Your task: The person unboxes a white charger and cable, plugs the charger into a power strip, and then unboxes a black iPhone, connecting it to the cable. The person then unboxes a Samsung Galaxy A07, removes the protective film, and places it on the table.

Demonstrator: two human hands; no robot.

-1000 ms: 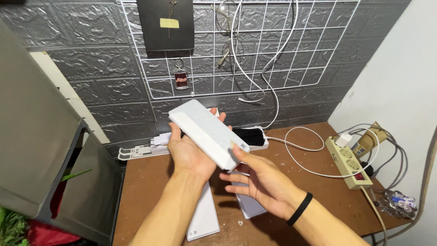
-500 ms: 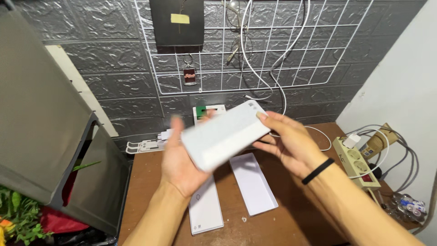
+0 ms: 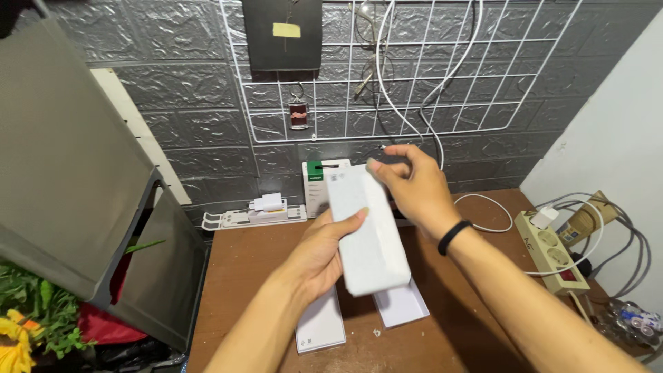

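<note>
Both hands hold a long white box (image 3: 364,231) in the air above the brown tabletop (image 3: 248,266). The left hand (image 3: 321,252) grips its near part, fingers curled around the side, thumb on top. The right hand (image 3: 411,186) pinches its far end. Beneath lie two flat white box pieces (image 3: 321,324), and a power strip (image 3: 549,249) sits well apart to the right.

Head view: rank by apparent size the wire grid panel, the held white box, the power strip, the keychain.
1. wire grid panel
2. white box, in both hands and nearest the camera, so its rank is inflated
3. power strip
4. keychain
</note>
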